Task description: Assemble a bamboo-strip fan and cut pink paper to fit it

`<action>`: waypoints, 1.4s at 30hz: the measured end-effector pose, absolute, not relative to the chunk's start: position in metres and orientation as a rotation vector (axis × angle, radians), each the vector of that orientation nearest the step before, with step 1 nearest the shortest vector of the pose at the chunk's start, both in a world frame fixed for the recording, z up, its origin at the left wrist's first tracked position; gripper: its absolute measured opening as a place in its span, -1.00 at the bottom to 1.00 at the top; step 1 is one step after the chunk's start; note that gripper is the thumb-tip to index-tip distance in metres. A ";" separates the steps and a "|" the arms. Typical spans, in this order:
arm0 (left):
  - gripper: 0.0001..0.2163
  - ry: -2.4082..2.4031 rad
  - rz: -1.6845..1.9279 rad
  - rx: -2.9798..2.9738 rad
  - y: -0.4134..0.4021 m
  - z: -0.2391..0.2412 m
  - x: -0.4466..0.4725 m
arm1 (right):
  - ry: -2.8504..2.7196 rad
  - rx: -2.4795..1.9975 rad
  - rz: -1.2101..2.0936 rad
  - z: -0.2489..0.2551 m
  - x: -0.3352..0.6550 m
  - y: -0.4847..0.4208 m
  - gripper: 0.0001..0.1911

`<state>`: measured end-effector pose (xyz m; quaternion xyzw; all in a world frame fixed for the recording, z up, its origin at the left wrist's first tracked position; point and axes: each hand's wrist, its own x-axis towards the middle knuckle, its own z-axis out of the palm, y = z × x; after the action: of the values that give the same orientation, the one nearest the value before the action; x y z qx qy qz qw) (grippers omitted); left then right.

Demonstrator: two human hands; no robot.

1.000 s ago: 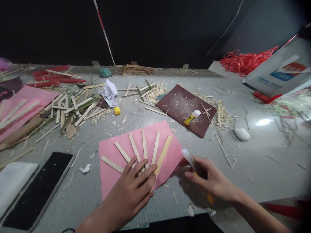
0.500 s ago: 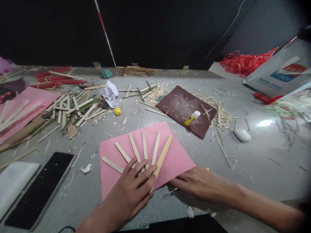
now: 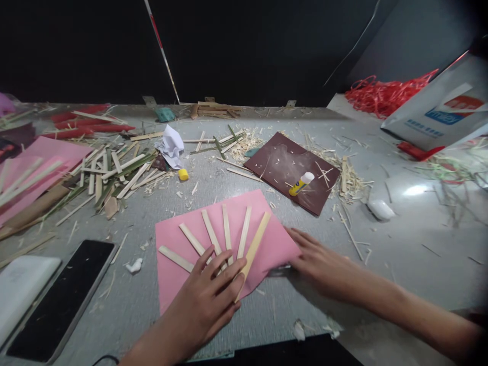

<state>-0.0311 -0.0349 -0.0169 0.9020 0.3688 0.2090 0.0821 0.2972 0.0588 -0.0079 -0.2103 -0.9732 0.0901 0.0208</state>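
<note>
A pink sheet of paper (image 3: 213,223) lies in front of me with several flat pale wooden strips (image 3: 226,231) fanned out on it. My left hand (image 3: 215,290) rests on the strips' lower ends, fingers spread and pressing down. The yellowish strip (image 3: 256,243) is the rightmost of the fan, under my left fingertips. At the sheet's right corner is my right hand (image 3: 316,259), its upper fingers stretched along the edge. A blurred thin metal tool (image 3: 280,271) shows between this hand and the paper's lower edge; its kind and my grip are partly hidden.
A glue stick (image 3: 301,184) lies on a dark brown sheet (image 3: 284,157), its yellow cap (image 3: 183,175) farther left. Wood scraps (image 3: 114,173) and crumpled paper (image 3: 170,146) cover the left back. A phone (image 3: 63,300) is at left, a plastic bag (image 3: 442,101) at right.
My right hand has moved up and away along the paper's right edge, and the metal tool has shifted with it. The paper's lower right edge now looks bent. My left hand stays put.
</note>
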 end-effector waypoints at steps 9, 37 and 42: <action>-0.70 1.099 0.632 2.682 -0.037 -0.017 -0.030 | -2.931 -0.918 0.125 0.011 0.337 0.061 -0.13; -0.63 1.095 0.514 2.770 -0.037 -0.023 -0.036 | -3.373 -0.272 0.113 0.046 0.252 0.096 -0.93; -0.64 1.110 0.462 2.767 -0.038 -0.025 -0.037 | -3.433 0.007 -0.021 0.047 0.231 0.116 -0.96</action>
<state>-0.0366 -0.0380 -0.0248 0.9153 0.3673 0.1527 0.0624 0.2314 0.1156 0.0466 0.0020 -0.9894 -0.0061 -0.1452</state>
